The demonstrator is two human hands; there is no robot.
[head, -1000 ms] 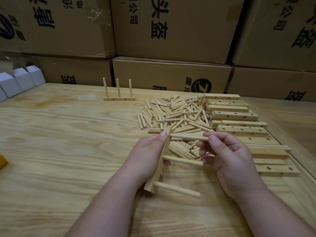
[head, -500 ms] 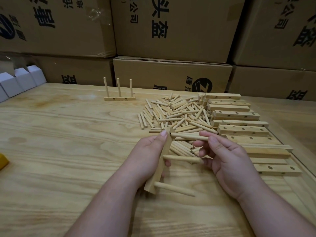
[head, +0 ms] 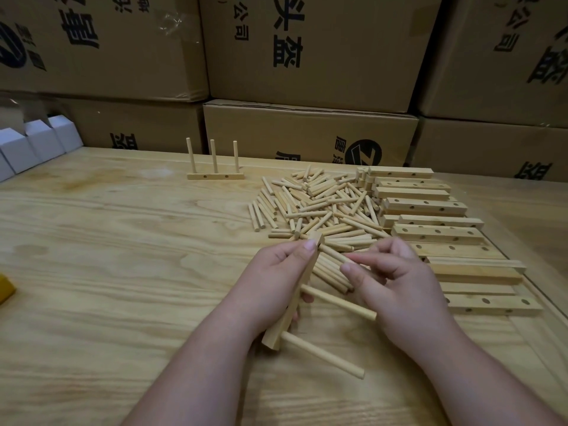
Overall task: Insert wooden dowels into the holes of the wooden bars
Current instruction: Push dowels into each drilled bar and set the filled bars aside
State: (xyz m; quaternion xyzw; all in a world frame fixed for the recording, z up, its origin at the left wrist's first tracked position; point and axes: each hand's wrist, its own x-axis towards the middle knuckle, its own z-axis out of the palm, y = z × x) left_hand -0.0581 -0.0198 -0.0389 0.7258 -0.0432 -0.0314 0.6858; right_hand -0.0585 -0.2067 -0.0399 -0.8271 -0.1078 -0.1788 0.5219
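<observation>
Top dowel (head: pixel 335 256) now angled downward.

Open table (head: pixel 107 272) across whole left half: bare wood from near edge to back, wide passage. Only edge clutter there: yellow object (head: pixel 6 287) at far left, white boxes (head: pixel 37 142) at back-left corner. Finished bar with three upright dowels (head: pixel 215 173) standing near back centre, well apart from the rest; room on both sides. Loose dowel pile (head: pixel 316 207) blocking centre-right. Stacked bars (head: pixel 430 229) just beside it, filling the right side down toward near edge. Cardboard cartons (head: pixel 307 56) walling off the back. Centre foreground taken by left hand (head: pixel 276 281) gripping held bar (head: pixel 295 302), its two dowels jutting rightward, and right hand (head: pixel 396 281) pinching third dowel (head: pixel 335 255) over the pile's near edge.
</observation>
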